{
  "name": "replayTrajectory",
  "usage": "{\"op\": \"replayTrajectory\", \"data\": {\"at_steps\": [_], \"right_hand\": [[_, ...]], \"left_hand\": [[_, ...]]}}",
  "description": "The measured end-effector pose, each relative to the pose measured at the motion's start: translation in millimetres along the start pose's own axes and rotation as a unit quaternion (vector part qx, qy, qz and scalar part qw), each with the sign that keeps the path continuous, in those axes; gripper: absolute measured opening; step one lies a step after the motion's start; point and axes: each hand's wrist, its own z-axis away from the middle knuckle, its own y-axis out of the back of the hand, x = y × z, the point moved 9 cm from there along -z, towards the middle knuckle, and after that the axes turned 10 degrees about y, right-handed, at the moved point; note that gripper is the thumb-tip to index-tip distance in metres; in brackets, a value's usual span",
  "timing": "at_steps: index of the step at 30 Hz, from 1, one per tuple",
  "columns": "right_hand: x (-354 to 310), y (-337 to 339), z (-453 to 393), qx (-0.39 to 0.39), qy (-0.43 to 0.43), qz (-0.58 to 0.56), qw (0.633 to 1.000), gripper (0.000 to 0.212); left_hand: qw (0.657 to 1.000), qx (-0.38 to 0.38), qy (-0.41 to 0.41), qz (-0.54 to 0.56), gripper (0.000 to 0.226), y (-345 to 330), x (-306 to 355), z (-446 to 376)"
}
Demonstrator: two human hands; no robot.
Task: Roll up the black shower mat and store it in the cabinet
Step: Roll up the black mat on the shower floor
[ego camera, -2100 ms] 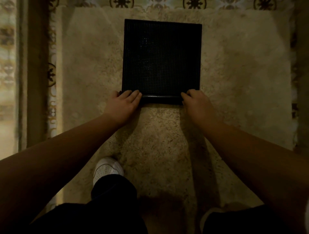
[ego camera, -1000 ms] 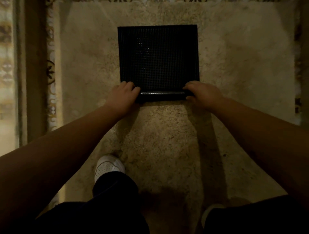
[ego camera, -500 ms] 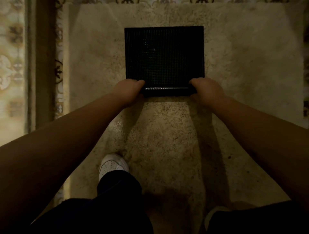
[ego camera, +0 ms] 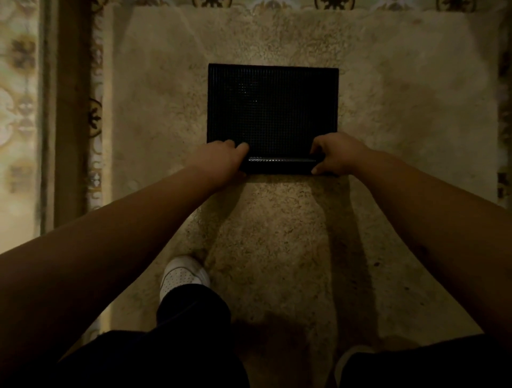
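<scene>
Nearest to me I see dark trouser legs (ego camera: 166,357) at the bottom edge, and a white shoe (ego camera: 183,274) planted on the floor (ego camera: 277,249) on my left side. Part of a second pale shoe (ego camera: 347,360) shows lower right, mostly hidden by the other leg. The light is dim and the stone-coloured floor is mottled, with long shadows from both forearms falling across it.

Both bare arms reach forward and meet at the near edge of the mat (ego camera: 273,110). That near edge is already curled into a tight roll (ego camera: 279,164), lying crosswise between my hands. The left hand (ego camera: 219,160) is closed over the left end of the roll, fingers curled on top, knuckles toward me. The right hand (ego camera: 336,155) grips the right end, fingers wrapped over the top and the thumb pressed against the near side, touching the floor.

Beyond the roll, the rest of the black mat lies flat on the floor, its gridded surface catching a few small glints near the middle. Its far edge is straight and square to me.

Along the left runs a dark band (ego camera: 69,110) with patterned tiles (ego camera: 19,97) beside it, and a patterned border (ego camera: 277,3) crosses the top behind the mat. I see no containers, and no cabinet is in view.
</scene>
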Motion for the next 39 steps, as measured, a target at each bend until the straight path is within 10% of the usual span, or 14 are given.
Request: {"op": "replayTrajectory", "data": {"at_steps": [11, 19, 39], "right_hand": [[-35, 2, 25, 0.126, 0.056, 0.154, 0.978, 0.029], [-43, -9, 35, 0.171, 0.071, 0.213, 0.959, 0.052], [-39, 16, 7, 0.112, 0.056, 0.198, 0.972, 0.020]], "left_hand": [[0.992, -0.069, 0.057, 0.091, 0.039, 5, -9, -19], [0.996, 0.064, 0.007, 0.065, 0.029, 17, -3, 1], [1.000, 0.001, -0.004, 0.000, 0.032, 14, -4, -26]]}}
